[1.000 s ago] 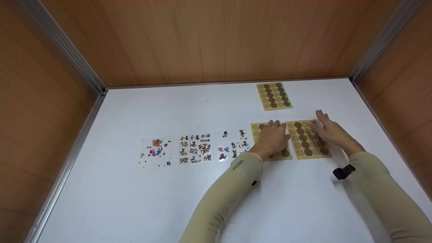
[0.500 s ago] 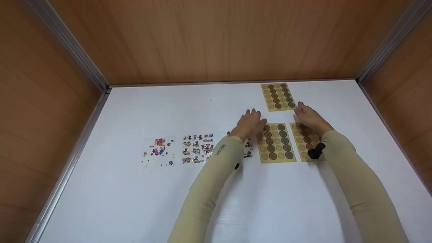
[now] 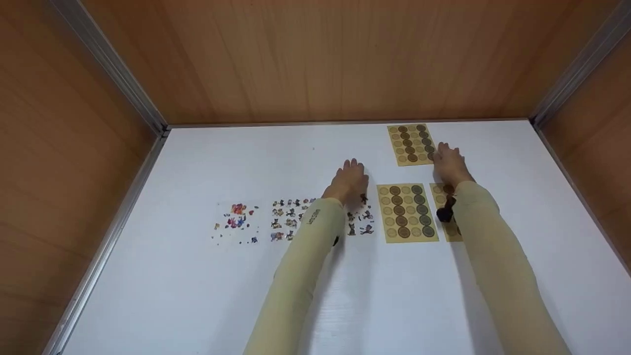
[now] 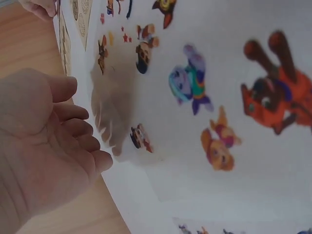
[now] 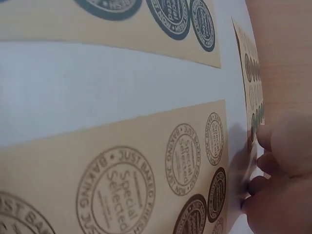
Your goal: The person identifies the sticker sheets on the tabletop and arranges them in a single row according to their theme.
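Observation:
My left hand (image 3: 349, 178) hovers over the upper part of a clear sticker sheet (image 3: 366, 215) with cartoon pups, its fingers loosely bent in the left wrist view and nothing in them. A shadow of the hand falls on the sheet beside a small pup sticker (image 4: 141, 138). My right hand (image 3: 449, 162) is at the lower right corner of the far brown sticker sheet (image 3: 410, 143). In the right wrist view its bent fingertips are down at that sheet's edge (image 5: 252, 80). The fingers hide the corner.
Left of the hands lie two more clear sheets, one with small pup stickers (image 3: 283, 222) and one with colourful figures (image 3: 237, 217). Two brown sheets of round labels lie nearer, one fully visible (image 3: 407, 213), the other (image 3: 438, 197) partly under the right sleeve. Wooden walls (image 3: 315, 59) enclose the white table.
Both hands have left the two near brown sheets. The left moved leftward over the clear sheet; the right moved up and left to the far brown sheet's corner.

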